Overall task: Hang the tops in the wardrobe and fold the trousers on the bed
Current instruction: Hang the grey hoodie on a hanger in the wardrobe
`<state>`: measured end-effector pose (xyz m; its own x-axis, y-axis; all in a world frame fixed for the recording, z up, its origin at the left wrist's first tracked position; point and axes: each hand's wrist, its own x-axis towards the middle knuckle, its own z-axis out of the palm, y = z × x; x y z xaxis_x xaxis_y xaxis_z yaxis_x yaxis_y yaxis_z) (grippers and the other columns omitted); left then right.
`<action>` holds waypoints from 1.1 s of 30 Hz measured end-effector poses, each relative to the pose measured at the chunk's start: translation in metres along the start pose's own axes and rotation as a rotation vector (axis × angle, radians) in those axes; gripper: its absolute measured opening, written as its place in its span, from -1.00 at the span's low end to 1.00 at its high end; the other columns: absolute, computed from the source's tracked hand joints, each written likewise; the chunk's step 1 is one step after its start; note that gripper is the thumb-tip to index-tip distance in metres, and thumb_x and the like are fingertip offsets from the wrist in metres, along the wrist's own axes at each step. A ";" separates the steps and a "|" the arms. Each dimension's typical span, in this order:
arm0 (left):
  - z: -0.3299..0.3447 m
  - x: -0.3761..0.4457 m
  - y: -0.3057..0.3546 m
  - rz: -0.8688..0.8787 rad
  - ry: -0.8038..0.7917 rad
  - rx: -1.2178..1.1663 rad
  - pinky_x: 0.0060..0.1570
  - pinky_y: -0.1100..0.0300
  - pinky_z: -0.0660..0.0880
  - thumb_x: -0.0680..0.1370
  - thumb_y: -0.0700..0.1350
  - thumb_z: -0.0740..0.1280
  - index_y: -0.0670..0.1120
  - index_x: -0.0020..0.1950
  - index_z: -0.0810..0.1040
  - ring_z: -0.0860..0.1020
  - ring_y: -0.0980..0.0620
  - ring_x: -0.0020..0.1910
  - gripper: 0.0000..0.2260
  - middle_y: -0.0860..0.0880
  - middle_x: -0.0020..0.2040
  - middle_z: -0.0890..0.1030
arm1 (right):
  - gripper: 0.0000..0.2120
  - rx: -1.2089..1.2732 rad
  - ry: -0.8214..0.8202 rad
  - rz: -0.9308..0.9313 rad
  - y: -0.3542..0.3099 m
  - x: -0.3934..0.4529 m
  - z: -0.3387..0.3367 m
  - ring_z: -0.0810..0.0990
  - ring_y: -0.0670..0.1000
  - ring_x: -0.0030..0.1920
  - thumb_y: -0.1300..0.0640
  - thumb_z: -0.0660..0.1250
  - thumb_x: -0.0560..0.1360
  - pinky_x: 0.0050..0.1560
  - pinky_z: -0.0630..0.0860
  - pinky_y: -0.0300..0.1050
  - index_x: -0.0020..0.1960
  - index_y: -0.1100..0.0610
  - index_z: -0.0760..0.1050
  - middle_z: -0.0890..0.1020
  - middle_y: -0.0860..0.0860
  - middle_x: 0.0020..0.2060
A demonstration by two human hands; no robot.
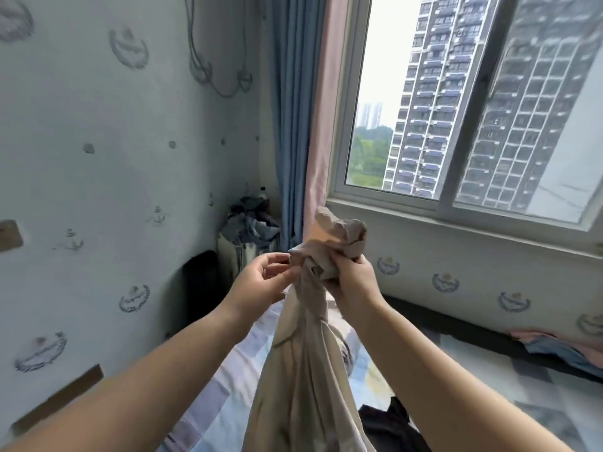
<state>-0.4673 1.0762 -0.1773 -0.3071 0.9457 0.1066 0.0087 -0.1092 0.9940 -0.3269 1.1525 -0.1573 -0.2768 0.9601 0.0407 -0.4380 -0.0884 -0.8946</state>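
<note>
No text, label, brand or number can be read here. The wallpaper [98,177], on the left side of the frame and also under the window at the right, has printed emblems like wreaths and small anchors, but they carry no letters that I can make out.

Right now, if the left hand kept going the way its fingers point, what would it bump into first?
Probably the bunched beige fabric garment that the right hand grips; the left hand already pinches its edge.
</note>
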 end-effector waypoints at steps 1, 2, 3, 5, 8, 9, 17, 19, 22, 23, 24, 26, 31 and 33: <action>0.000 -0.010 0.009 -0.002 -0.012 0.021 -0.02 0.07 0.59 0.31 0.12 0.54 0.00 0.15 0.54 0.64 0.03 0.02 -0.52 -0.01 0.03 0.67 | -0.84 0.019 0.003 -0.019 -0.016 -0.008 0.011 0.62 -0.03 -0.35 0.33 0.24 0.52 -0.42 0.52 -0.20 -0.05 0.16 0.57 0.64 0.08 -0.32; 0.002 -0.019 0.018 -0.001 -0.023 0.042 -0.11 0.15 0.58 0.33 0.09 0.52 0.01 0.15 0.54 0.64 0.10 -0.04 -0.56 0.03 0.00 0.67 | -0.82 0.028 -0.007 -0.039 -0.033 -0.017 0.021 0.61 -0.01 -0.35 0.33 0.24 0.52 -0.40 0.52 -0.18 -0.10 0.15 0.58 0.64 0.08 -0.33; 0.006 -0.027 0.029 0.008 -0.027 0.068 -0.18 0.22 0.56 0.37 0.03 0.51 0.03 0.13 0.54 0.64 0.16 -0.11 -0.63 0.06 -0.04 0.67 | -0.79 0.034 -0.029 -0.062 -0.051 -0.028 0.031 0.60 0.02 -0.34 0.33 0.24 0.52 -0.35 0.51 -0.13 -0.16 0.14 0.60 0.62 0.10 -0.34; 0.016 -0.038 0.042 0.034 -0.004 0.129 -0.22 0.25 0.56 0.44 -0.08 0.49 0.09 0.07 0.53 0.63 0.22 -0.17 -0.74 0.11 -0.08 0.64 | -0.72 0.049 -0.077 -0.099 -0.079 -0.044 0.046 0.55 0.10 -0.30 0.32 0.26 0.52 -0.24 0.43 -0.02 -0.28 0.13 0.64 0.60 0.16 -0.32; 0.032 -0.059 0.070 0.130 0.032 0.260 -0.17 0.29 0.53 0.43 -0.03 0.49 0.14 0.11 0.43 0.60 0.24 -0.09 -0.66 0.15 -0.02 0.60 | -0.77 0.041 -0.114 -0.156 -0.117 -0.072 0.061 0.59 0.07 -0.30 0.31 0.25 0.52 -0.25 0.50 -0.03 -0.19 0.15 0.64 0.64 0.13 -0.31; 0.037 -0.067 0.078 0.164 0.047 0.272 -0.17 0.33 0.53 0.43 -0.02 0.50 0.12 0.15 0.40 0.59 0.25 -0.07 -0.61 0.15 0.00 0.59 | -0.82 0.040 -0.116 -0.175 -0.127 -0.082 0.064 0.60 0.05 -0.31 0.32 0.24 0.53 -0.27 0.51 -0.05 -0.11 0.18 0.61 0.63 0.11 -0.31; 0.080 -0.120 0.119 0.282 0.206 0.185 -0.18 0.20 0.49 0.48 -0.11 0.44 0.03 -0.07 0.52 0.61 0.07 -0.16 -0.88 0.08 -0.14 0.63 | -0.85 0.016 -0.149 -0.228 -0.177 -0.164 0.061 0.45 0.06 -0.29 0.37 0.18 0.54 -0.29 0.33 -0.10 -0.03 0.24 0.52 0.50 0.14 -0.27; 0.086 -0.131 0.123 0.302 0.201 0.211 -0.12 0.10 0.49 0.51 -0.13 0.40 -0.01 -0.14 0.55 0.56 0.02 -0.20 -0.93 0.02 -0.18 0.62 | -0.78 0.006 -0.147 -0.259 -0.185 -0.181 0.051 0.44 0.06 -0.35 0.37 0.18 0.54 -0.32 0.34 -0.12 -0.18 0.20 0.55 0.49 0.12 -0.34; 0.095 -0.148 0.130 0.293 0.091 0.127 -0.13 0.02 0.50 0.53 -0.18 0.38 -0.13 -0.16 0.57 0.55 -0.07 -0.24 -0.92 -0.13 -0.21 0.62 | -0.72 0.014 -0.131 -0.293 -0.200 -0.204 0.030 0.55 0.01 -0.37 0.37 0.21 0.53 -0.31 0.50 -0.15 -0.25 0.16 0.58 0.59 0.07 -0.41; 0.098 -0.152 0.134 0.290 0.059 0.076 -0.14 0.01 0.53 0.53 -0.20 0.37 -0.16 -0.16 0.56 0.57 -0.10 -0.24 -0.92 -0.18 -0.20 0.63 | -0.77 0.003 -0.110 -0.304 -0.206 -0.211 0.024 0.59 -0.01 -0.35 0.37 0.22 0.53 -0.27 0.53 -0.16 -0.19 0.17 0.57 0.62 0.05 -0.39; 0.101 -0.155 0.138 0.287 0.026 0.022 -0.14 0.02 0.56 0.55 -0.23 0.35 -0.17 -0.15 0.54 0.61 -0.11 -0.22 -0.92 -0.20 -0.19 0.63 | -0.81 -0.011 -0.083 -0.322 -0.212 -0.217 0.018 0.61 -0.03 -0.31 0.36 0.22 0.53 -0.24 0.55 -0.16 -0.12 0.17 0.56 0.63 0.05 -0.34; 0.108 -0.156 0.145 0.279 -0.026 -0.073 -0.22 0.11 0.60 0.58 -0.26 0.29 -0.16 -0.15 0.49 0.64 -0.02 -0.26 -0.89 -0.16 -0.19 0.63 | -0.84 -0.063 -0.018 -0.371 -0.224 -0.227 0.007 0.59 -0.01 -0.22 0.36 0.22 0.53 -0.17 0.54 -0.14 -0.03 0.18 0.54 0.61 0.06 -0.24; 0.119 -0.154 0.162 0.353 -0.109 -0.049 -0.17 0.08 0.55 0.57 -0.24 0.31 -0.08 -0.15 0.48 0.62 -0.01 -0.18 -0.88 -0.12 -0.15 0.61 | -0.79 -0.153 0.165 -0.494 -0.244 -0.256 -0.018 0.54 0.06 -0.16 0.39 0.21 0.52 -0.07 0.49 -0.04 0.10 0.23 0.51 0.56 0.13 -0.15; 0.125 -0.154 0.168 0.350 -0.169 -0.042 -0.13 0.04 0.53 0.59 -0.25 0.28 -0.08 -0.15 0.47 0.59 -0.07 -0.17 -0.86 -0.12 -0.17 0.60 | -0.83 -0.184 0.237 -0.531 -0.249 -0.267 -0.022 0.53 0.02 -0.24 0.37 0.23 0.51 -0.16 0.47 -0.07 0.01 0.18 0.52 0.56 0.08 -0.24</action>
<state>-0.3000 0.9509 -0.0239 -0.1316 0.8856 0.4454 0.0451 -0.4435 0.8951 -0.1246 0.9246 0.0451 0.1462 0.8953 0.4207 -0.3028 0.4454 -0.8426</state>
